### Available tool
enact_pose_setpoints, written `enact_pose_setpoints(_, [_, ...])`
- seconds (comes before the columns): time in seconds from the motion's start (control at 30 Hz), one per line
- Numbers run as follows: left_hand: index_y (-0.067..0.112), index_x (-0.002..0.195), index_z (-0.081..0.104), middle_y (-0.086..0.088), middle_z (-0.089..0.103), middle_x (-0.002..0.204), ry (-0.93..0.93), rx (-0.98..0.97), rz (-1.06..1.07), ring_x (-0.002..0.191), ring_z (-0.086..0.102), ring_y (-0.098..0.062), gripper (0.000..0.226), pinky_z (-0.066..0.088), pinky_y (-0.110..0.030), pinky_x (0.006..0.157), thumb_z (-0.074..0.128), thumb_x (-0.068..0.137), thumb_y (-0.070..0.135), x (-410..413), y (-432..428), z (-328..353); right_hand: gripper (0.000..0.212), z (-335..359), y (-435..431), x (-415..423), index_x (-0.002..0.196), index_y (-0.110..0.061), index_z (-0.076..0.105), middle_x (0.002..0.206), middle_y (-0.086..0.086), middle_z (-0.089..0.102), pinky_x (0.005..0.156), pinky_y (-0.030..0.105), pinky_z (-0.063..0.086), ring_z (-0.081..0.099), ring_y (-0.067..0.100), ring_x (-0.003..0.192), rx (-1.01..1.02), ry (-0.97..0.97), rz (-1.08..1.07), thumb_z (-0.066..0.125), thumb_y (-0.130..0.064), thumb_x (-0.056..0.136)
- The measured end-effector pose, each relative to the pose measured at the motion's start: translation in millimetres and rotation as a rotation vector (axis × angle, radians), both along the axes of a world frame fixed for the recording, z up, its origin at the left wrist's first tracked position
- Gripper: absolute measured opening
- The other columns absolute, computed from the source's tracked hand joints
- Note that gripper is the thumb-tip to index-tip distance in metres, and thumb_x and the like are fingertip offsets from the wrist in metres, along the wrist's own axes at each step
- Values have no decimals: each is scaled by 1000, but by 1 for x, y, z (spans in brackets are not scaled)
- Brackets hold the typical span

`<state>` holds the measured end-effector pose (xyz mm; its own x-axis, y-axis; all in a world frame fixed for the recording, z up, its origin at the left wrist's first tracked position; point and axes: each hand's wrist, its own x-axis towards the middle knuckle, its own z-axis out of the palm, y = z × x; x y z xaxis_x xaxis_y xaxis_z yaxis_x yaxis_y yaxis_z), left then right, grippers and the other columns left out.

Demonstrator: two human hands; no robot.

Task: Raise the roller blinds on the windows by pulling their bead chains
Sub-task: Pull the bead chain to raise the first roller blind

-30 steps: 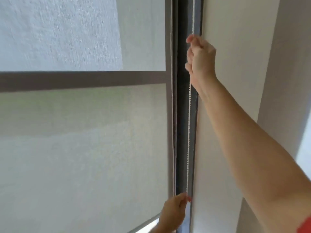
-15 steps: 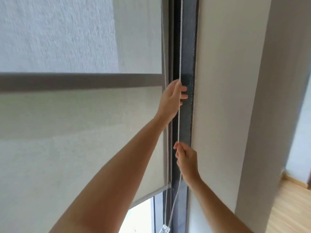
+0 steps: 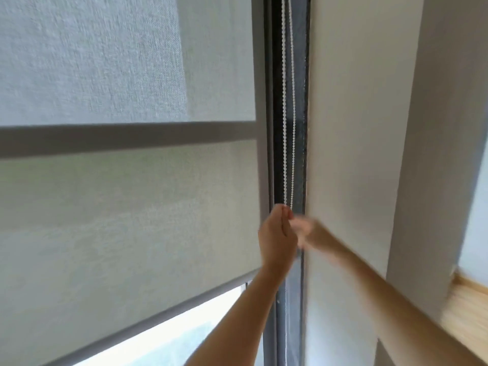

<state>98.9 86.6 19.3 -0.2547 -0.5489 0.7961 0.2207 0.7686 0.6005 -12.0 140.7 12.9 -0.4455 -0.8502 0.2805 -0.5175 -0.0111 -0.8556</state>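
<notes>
A grey translucent roller blind [image 3: 126,207] covers most of the window, and its bottom bar [image 3: 163,315] slants across the lower left with bright glass below it. A white bead chain [image 3: 284,101] hangs in two strands along the dark window frame [image 3: 299,128]. My left hand [image 3: 277,233] is closed around the chain where the strands end at its fingers. My right hand [image 3: 307,232] is blurred just right of it, touching it; its hold on the chain cannot be made out.
A white wall [image 3: 351,154] runs up right of the frame, with a grey pillar [image 3: 435,154] beyond it. A strip of wooden floor [image 3: 470,310] shows at the lower right. A dark horizontal window bar [image 3: 105,140] shows through the blind.
My left hand has pulled the chain downward from higher up. My right hand has risen beside it. The blind's bottom bar sits higher, showing more glass.
</notes>
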Motion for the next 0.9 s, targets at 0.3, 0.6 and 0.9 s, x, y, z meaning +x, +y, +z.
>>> enact_pose_setpoints(0.3, [26, 77, 41, 10, 45, 59, -348, 31, -65, 53, 45, -17, 25, 34, -25, 51, 32, 82, 2, 18, 33, -93, 28, 278, 7, 63, 115, -5, 61, 65, 0, 55, 46, 22, 33, 45, 10, 52, -866, -337, 158, 42, -13, 97])
enact_pose_setpoints(0.6, [36, 80, 46, 14, 55, 85, -643, 78, -136, 73, 50, 6, 27, 40, -17, 67, 35, 101, 23, 45, -16, -130, 29, 176, -3, 49, 79, -18, 60, 48, -9, 25, 38, 23, 9, 14, 8, 41, -902, -371, -8, 41, -12, 99])
enact_pose_setpoints(0.9, [26, 99, 59, 4, 67, 90, -7, 179, -273, 82, 64, -8, 24, 50, -24, 72, 37, 96, 32, 24, -24, 77, 30, 96, -8, 66, 77, -16, 60, 47, -7, 28, 35, 20, 13, 17, 6, 38, -803, -417, 28, 42, -13, 101])
